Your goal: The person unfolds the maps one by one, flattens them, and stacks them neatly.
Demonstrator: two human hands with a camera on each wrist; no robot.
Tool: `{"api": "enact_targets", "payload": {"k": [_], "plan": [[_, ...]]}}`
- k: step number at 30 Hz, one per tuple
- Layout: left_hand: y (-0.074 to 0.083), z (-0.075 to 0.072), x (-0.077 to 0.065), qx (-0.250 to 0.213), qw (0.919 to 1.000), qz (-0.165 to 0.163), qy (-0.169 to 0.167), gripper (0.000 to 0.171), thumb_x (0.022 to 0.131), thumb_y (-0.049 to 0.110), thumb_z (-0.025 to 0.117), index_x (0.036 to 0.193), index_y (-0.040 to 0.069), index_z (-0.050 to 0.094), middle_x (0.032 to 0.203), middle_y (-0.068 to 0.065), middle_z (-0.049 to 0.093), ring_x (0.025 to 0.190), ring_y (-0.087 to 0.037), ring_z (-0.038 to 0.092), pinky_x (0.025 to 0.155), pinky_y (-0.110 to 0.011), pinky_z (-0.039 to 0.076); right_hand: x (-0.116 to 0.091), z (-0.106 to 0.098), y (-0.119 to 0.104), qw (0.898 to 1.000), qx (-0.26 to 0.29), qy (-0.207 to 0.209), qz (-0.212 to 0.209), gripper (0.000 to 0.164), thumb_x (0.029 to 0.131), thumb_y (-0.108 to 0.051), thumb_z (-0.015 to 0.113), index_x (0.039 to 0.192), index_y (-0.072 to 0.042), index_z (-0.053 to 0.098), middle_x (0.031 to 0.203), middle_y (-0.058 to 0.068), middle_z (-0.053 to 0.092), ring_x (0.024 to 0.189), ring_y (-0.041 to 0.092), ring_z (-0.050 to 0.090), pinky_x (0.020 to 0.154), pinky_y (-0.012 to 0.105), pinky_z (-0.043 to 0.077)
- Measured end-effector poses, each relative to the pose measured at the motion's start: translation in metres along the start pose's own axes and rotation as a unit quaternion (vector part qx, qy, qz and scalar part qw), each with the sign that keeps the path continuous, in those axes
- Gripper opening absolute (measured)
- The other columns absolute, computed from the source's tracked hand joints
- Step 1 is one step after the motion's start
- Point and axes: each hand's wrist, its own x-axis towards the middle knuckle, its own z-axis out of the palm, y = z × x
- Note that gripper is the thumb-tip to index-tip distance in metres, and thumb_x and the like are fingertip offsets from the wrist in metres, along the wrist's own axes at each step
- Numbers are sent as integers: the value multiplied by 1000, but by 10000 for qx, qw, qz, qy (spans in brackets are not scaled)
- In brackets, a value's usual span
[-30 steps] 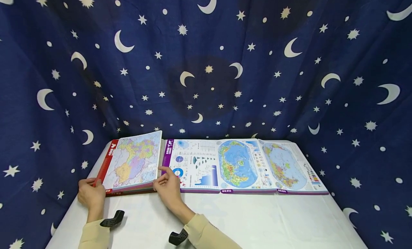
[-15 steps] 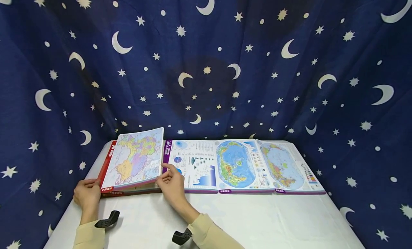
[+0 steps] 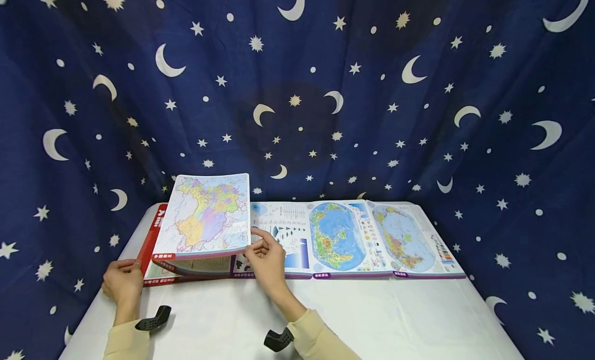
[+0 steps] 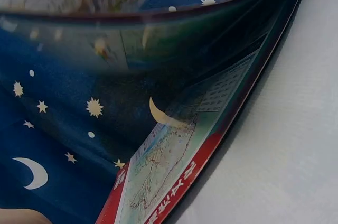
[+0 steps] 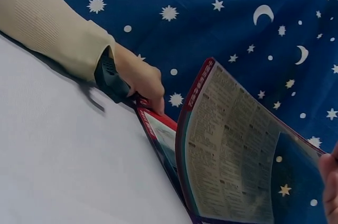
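A long laminated folding map lies along the back of the table. Its lifted map page (image 3: 209, 215), with a multicoloured country map, is tilted above the red-edged left panel (image 3: 150, 246). My right hand (image 3: 267, 262) pinches the near right edge of this page, and in the right wrist view the page's text-covered underside (image 5: 227, 150) bends upward. At the left panel's near outer corner, my left hand (image 3: 123, 282) pinches the red edge. The left wrist view shows the red-edged panel (image 4: 163, 176) flat beneath the curved, glossy page, with a bit of finger (image 4: 24, 216) at the lower left.
To the right lie spread panels: a chart panel (image 3: 297, 231), a blue world map (image 3: 337, 238) and a pale world map (image 3: 409, 241). A white tabletop (image 3: 395, 318) extends in front. A navy curtain (image 3: 297, 158) with moons and stars surrounds the back and sides.
My right hand has moved right, raising the page and shifting it rightward, so it now covers part of the chart panel. The left panel beneath is more exposed. My left hand stays at the corner.
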Motion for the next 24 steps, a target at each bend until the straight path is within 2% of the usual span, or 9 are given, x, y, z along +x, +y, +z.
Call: {"api": "enact_targets", "payload": {"k": [4, 7, 10, 18, 24], "plan": [[-1, 0, 1, 10, 10000, 27, 17, 22, 97, 8, 68, 112, -9, 67, 99, -34, 70, 112, -56, 51, 97, -62, 29, 0, -15, -2, 10000, -61, 42, -23, 48, 89, 5, 68, 134, -10, 69, 81, 9, 73, 65, 20, 70, 61, 27, 59], [-3, 0, 1, 13, 10000, 0, 17, 21, 97, 8, 68, 111, -8, 67, 86, -29, 71, 111, -55, 52, 98, -61, 29, -1, -26, -1, 9998, -168, 117, -36, 49, 89, 6, 67, 135, -10, 69, 82, 8, 72, 64, 15, 68, 61, 22, 57], [-4, 0, 1, -18, 10000, -50, -1, 22, 97, 8, 68, 112, -7, 67, 83, -27, 71, 114, -54, 51, 101, -61, 29, 0, -37, 0, 9996, -191, 217, -76, 48, 88, 7, 67, 134, -9, 70, 81, 9, 71, 63, 12, 65, 60, 20, 55], [0, 3, -2, -18, 10000, -63, -18, 25, 99, 9, 66, 116, -8, 65, 108, -36, 68, 117, -53, 50, 103, -61, 28, 1, -67, 2, 9979, -297, 561, -158, 47, 91, 6, 68, 133, -15, 71, 81, 11, 70, 64, 16, 64, 61, 19, 52], [1, 4, -2, 9, 10000, -44, 1, 27, 100, 10, 65, 118, -9, 65, 115, -37, 67, 119, -53, 50, 102, -62, 28, 2, -87, 5, 9953, -436, 847, -160, 44, 93, 7, 68, 134, -8, 70, 81, 16, 69, 64, 17, 61, 61, 18, 50]]}}
